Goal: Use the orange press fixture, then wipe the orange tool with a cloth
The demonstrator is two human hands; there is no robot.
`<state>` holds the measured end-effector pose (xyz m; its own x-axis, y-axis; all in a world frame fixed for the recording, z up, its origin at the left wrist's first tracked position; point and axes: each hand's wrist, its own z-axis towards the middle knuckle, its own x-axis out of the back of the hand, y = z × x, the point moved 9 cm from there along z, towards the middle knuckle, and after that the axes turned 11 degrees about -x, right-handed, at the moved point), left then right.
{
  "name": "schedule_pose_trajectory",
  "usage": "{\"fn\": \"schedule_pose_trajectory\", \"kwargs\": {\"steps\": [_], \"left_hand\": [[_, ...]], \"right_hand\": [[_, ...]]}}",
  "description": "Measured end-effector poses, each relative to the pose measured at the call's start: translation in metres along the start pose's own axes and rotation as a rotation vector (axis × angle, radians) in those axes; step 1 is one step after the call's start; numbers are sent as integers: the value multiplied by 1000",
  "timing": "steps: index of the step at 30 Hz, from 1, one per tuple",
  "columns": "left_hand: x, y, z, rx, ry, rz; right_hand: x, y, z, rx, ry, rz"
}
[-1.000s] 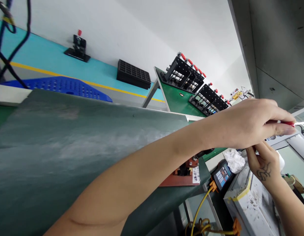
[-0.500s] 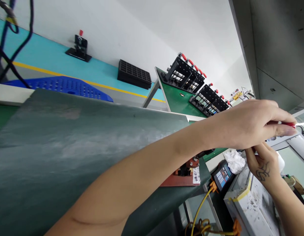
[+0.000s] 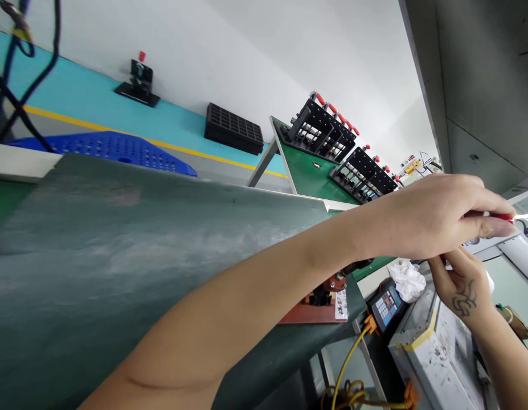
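Observation:
My left arm stretches across the view from the lower left. At its end my left hand (image 3: 451, 216) is closed, with a small red object (image 3: 505, 217) pinched between thumb and fingers; only its red edge shows. Just beneath it, my right hand (image 3: 464, 287) reaches up from the lower right with its fingers bent together. The left hand covers those fingertips, and whatever they hold is hidden. Below my left forearm a red-brown fixture (image 3: 317, 313) with a white label sits on the dark green mat (image 3: 139, 250), partly covered by the arm.
Black fixtures with red handles (image 3: 323, 131) stand on a green table behind. A handheld control panel (image 3: 387, 304), crumpled white material (image 3: 408, 280) and a grey metal box (image 3: 443, 353) are at lower right. A yellow cable (image 3: 347, 359) hangs below. A dark panel (image 3: 481, 85) overhangs upper right.
My right hand and wrist have shifted slightly to the right and tilted a little. The left hand keeps its pinch on the red object in nearly the same place.

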<state>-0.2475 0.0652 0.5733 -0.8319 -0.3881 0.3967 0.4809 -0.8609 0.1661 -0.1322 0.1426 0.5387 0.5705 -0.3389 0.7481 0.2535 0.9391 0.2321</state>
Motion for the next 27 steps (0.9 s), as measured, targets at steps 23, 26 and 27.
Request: {"fn": "schedule_pose_trajectory", "kwargs": {"steps": [23, 26, 27], "left_hand": [[3, 4, 1, -10, 8, 22], [2, 1, -1, -4, 30, 15], [2, 1, -1, -5, 35, 14]], "right_hand": [[-1, 0, 1, -26, -21, -4], [1, 0, 1, -36, -60, 5], [2, 1, 0, -47, -74, 8]]}}
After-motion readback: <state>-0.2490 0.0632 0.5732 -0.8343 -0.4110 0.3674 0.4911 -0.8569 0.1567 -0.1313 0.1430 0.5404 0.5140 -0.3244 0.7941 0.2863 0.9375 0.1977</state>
